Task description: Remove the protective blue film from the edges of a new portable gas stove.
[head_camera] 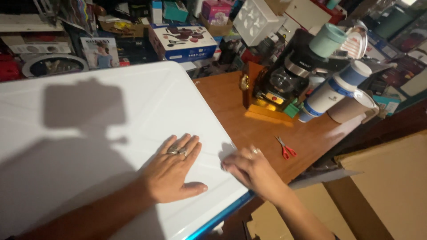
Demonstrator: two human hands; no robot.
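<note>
My left hand (173, 171) lay flat on the big white sheet (111, 133), fingers close together and stretched forward, thumb splayed out toward my right, rings on two of them; I judge the palm was there to press the sheet down and keep it from sliding on the wooden table (231, 106). The sheet spread away under and to the left of those fingers, its blue edge (222, 214) running just below my wrist. My right hand (251, 169) sat just beside the thumb, at the sheet's right border, fingers curled down with the tips touching the white surface near the edge; whether they pinched the edge I could not tell. A little beyond the right fingers, on bare wood, lay red-handled scissors (286, 150), apart from both hands. Farther ahead of them stood a black coffee maker (284, 78) on an orange block, with stacked cups (338, 93) leaning beside it, crowding that end. Brown cardboard (382, 186) filled the space to the right of my forearm.
</note>
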